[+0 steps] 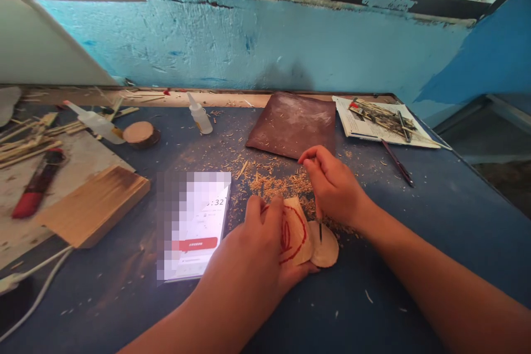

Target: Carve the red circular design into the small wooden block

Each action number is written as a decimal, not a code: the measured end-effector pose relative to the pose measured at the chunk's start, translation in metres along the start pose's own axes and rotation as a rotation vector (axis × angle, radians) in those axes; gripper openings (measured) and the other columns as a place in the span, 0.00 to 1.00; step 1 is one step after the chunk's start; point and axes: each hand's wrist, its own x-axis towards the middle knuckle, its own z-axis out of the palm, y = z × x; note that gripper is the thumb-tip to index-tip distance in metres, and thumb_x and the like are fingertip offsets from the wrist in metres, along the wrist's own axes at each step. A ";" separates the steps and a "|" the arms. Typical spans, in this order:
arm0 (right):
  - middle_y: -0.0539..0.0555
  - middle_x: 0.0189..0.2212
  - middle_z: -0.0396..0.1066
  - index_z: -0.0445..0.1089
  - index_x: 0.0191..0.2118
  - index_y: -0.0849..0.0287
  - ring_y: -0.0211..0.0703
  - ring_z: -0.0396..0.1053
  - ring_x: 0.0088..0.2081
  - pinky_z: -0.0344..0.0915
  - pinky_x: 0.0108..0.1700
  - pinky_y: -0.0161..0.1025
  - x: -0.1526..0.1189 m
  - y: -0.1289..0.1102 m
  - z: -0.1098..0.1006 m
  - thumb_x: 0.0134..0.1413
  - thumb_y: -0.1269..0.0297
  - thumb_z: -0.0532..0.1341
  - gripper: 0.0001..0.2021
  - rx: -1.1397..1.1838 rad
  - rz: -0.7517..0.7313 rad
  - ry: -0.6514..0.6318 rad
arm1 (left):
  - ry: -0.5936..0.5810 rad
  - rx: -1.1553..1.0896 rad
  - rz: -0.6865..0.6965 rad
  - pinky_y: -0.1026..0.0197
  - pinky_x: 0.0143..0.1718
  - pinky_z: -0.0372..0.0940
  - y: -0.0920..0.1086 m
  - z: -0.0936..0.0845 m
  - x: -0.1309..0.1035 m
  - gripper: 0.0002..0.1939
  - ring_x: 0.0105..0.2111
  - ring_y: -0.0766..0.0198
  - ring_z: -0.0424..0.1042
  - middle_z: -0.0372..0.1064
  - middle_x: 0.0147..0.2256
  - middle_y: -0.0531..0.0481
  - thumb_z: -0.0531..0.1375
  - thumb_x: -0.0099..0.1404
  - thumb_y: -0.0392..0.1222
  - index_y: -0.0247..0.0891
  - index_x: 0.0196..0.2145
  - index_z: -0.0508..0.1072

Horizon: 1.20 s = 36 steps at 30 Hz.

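My left hand grips a pale wooden piece with red curved lines on it, near the table's front. A round pale disc sits against the piece's right side, partly overlapped by it. Above the disc, my right hand is closed with its fingers bent, and a thin dark-tipped tool points down from it onto the disc. Most of the tool is hidden by the hand. Wood shavings lie behind both hands.
A lit phone lies left of my left hand. Further left are a wood block, a red-handled item, a round wood slice and glue bottles. Behind lie brown sandpaper, a paper with sticks and a dark pen.
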 end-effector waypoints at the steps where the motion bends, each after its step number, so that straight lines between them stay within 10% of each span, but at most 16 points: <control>1: 0.41 0.19 0.60 0.68 0.49 0.55 0.39 0.65 0.20 0.55 0.28 0.39 -0.001 0.002 0.001 0.77 0.58 0.54 0.09 0.003 -0.023 0.000 | -0.001 0.000 0.002 0.46 0.35 0.80 0.000 0.000 0.000 0.46 0.36 0.47 0.83 0.67 0.58 0.32 0.75 0.63 0.62 0.37 0.69 0.65; 12: 0.42 0.24 0.72 0.62 0.59 0.53 0.37 0.69 0.19 0.65 0.20 0.35 -0.003 0.000 -0.004 0.76 0.56 0.59 0.13 0.409 -0.046 0.140 | 0.089 0.075 0.151 0.45 0.36 0.83 -0.006 -0.001 -0.008 0.52 0.43 0.42 0.85 0.68 0.65 0.33 0.73 0.62 0.66 0.42 0.74 0.61; 19: 0.46 0.27 0.76 0.71 0.43 0.56 0.34 0.73 0.23 0.64 0.21 0.30 -0.005 -0.015 -0.017 0.71 0.59 0.66 0.07 0.840 -0.030 0.093 | 0.132 0.051 0.190 0.44 0.38 0.85 -0.010 0.000 -0.009 0.51 0.42 0.43 0.85 0.68 0.65 0.32 0.70 0.65 0.70 0.39 0.72 0.59; 31: 0.44 0.18 0.53 0.74 0.30 0.57 0.36 0.53 0.21 0.55 0.25 0.36 -0.011 -0.034 -0.037 0.69 0.45 0.65 0.22 1.154 0.059 -0.177 | 0.263 -0.154 0.117 0.41 0.52 0.82 -0.011 -0.004 -0.005 0.48 0.54 0.44 0.80 0.60 0.64 0.40 0.78 0.60 0.57 0.52 0.67 0.55; 36: 0.44 0.17 0.47 0.76 0.30 0.58 0.36 0.48 0.20 0.51 0.24 0.37 -0.014 -0.035 -0.042 0.72 0.49 0.61 0.22 1.246 -0.007 -0.260 | 0.290 -0.237 0.028 0.45 0.42 0.81 -0.015 -0.006 -0.001 0.48 0.43 0.51 0.81 0.65 0.56 0.45 0.79 0.59 0.56 0.52 0.64 0.53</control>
